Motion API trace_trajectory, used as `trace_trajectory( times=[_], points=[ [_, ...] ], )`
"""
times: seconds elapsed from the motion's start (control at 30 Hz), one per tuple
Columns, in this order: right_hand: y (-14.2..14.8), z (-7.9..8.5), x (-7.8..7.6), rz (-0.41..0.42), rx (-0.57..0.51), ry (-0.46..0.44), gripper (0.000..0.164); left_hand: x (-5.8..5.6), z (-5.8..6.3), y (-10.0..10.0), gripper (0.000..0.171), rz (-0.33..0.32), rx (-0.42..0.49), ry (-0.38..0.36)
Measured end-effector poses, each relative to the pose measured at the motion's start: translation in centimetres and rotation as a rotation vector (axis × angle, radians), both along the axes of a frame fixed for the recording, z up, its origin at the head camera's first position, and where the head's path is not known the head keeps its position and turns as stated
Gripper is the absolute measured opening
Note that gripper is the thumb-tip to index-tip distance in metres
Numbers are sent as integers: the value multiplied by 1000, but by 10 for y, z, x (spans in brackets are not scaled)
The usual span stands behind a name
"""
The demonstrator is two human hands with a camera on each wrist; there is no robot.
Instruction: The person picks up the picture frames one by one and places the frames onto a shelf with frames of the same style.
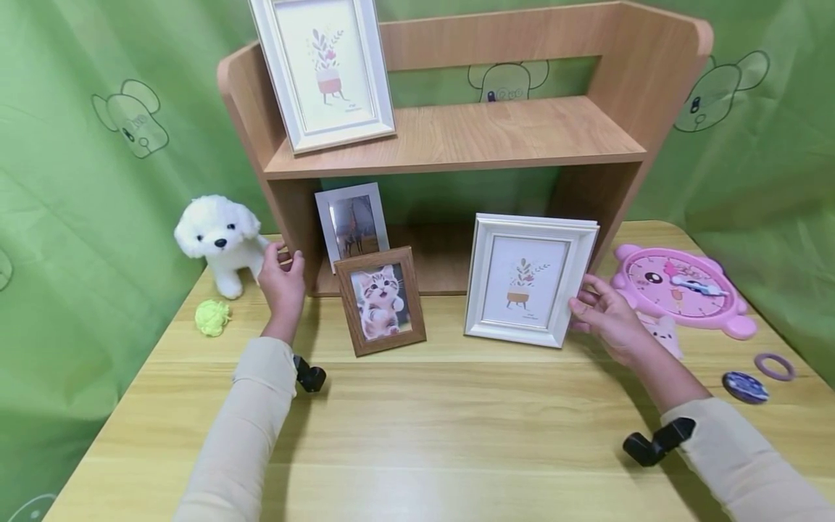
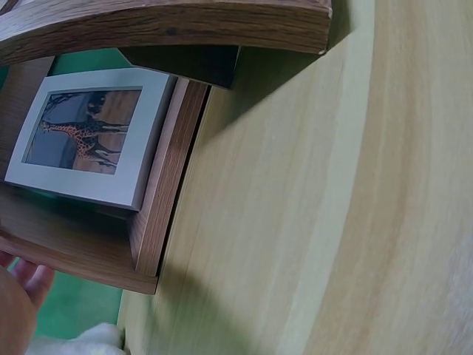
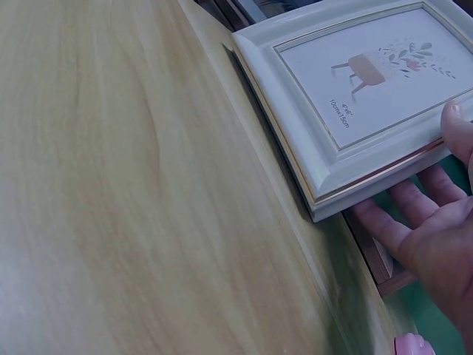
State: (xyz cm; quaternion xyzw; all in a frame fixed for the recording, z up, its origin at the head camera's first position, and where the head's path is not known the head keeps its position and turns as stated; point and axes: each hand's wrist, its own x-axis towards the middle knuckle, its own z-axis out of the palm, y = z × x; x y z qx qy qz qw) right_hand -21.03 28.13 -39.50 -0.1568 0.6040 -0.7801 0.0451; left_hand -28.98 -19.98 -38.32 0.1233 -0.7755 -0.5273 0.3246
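My right hand (image 1: 609,319) grips the right edge of a white picture frame (image 1: 478,283) with a potted-plant print, thumb at the front and fingers behind. The frame stands on the table (image 1: 457,435), leaning back before the shelf's lower opening. At the left side panel of the wooden shelf (image 1: 457,159), between it and a white plush dog (image 1: 218,225), is my left hand (image 1: 283,290). Its fingertips (image 2: 38,285) are right at the panel's edge and hold nothing. Nearby, a brown frame (image 1: 415,312) with a kitten picture stands in front of a white frame (image 2: 148,166) with a giraffe picture.
Another white frame (image 1: 385,87) leans on the upper shelf. A yellow-green yarn ball (image 1: 212,317) lies by the dog. At right are a pink clock (image 1: 724,308), a small pink plush (image 1: 665,335), a purple ring (image 1: 775,367) and a blue round object (image 1: 746,388). Green curtains hang behind.
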Motion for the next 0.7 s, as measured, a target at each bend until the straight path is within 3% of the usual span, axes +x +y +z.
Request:
trace_trajectory(
  times=[0.7],
  points=[
    [0, 1, -1, 31, -48, 7, 38, -2, -1, -1, 28, -9, -8, -15]
  ],
)
